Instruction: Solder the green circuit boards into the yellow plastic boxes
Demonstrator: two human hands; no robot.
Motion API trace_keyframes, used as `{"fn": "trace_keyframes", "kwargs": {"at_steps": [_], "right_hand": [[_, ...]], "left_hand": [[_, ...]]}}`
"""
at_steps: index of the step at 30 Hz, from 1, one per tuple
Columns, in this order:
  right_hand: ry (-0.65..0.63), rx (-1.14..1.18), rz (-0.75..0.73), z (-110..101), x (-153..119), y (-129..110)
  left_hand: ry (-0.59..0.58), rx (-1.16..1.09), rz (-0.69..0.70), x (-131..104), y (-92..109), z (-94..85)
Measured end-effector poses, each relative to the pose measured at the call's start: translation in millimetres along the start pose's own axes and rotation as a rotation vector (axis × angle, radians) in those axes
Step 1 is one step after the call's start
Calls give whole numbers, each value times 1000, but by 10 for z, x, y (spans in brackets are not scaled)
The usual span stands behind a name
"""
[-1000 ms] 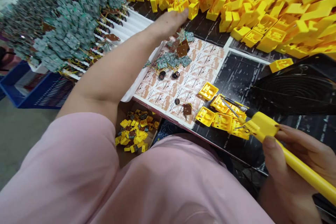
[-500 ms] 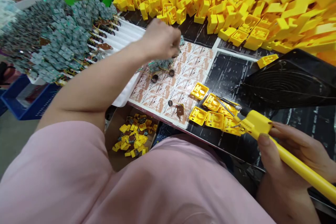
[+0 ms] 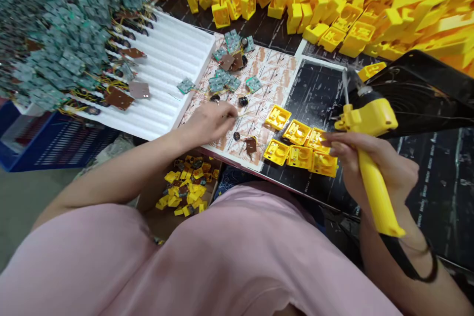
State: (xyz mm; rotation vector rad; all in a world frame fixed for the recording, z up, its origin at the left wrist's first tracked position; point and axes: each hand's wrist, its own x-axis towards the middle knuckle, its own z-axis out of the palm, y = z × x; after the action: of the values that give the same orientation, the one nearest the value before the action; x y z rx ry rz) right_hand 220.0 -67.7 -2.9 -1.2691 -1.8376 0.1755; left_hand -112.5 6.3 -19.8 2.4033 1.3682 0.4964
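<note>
My left hand [image 3: 210, 121] is low over the patterned white-and-brown sheet, fingers curled together; whatever they may pinch is hidden. Close by lie small green circuit boards [image 3: 224, 80] with thin wires, a black round part [image 3: 243, 101] and a brown board [image 3: 251, 145]. In my right hand [image 3: 385, 163] is a yellow soldering gun [image 3: 372, 118], its metal tip pointing up and away from me. Below and left of its tip, open yellow plastic cases [image 3: 300, 157] sit in two short rows, their hollow sides up.
A large heap of yellow cases [image 3: 314, 0] covers the back. Wired boards [image 3: 66, 44] are piled on a ridged white foam tray [image 3: 163, 69] at left. A black fan [image 3: 425, 94] stands at right. Below the table edge, a cardboard box [image 3: 159, 219] holds yellow pieces.
My left hand has come back toward me from the far boards, uncovering them. My right hand has raised the soldering gun off the cases and turned its tip upward.
</note>
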Motion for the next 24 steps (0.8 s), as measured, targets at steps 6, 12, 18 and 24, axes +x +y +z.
{"fn": "trace_keyframes", "kwargs": {"at_steps": [6, 12, 18, 24], "right_hand": [[-242, -68, -194, 344, 360, 86], [-429, -138, -201, 822, 536, 201], [-462, -85, -214, 764, 466, 136], [-164, -16, -174, 145, 256, -64]], "left_hand": [[25, 395, 18, -20, 149, -32], [-17, 551, -68, 256, 285, 137], [77, 315, 51, 190, 142, 233], [34, 91, 85, 159, 158, 242]]}}
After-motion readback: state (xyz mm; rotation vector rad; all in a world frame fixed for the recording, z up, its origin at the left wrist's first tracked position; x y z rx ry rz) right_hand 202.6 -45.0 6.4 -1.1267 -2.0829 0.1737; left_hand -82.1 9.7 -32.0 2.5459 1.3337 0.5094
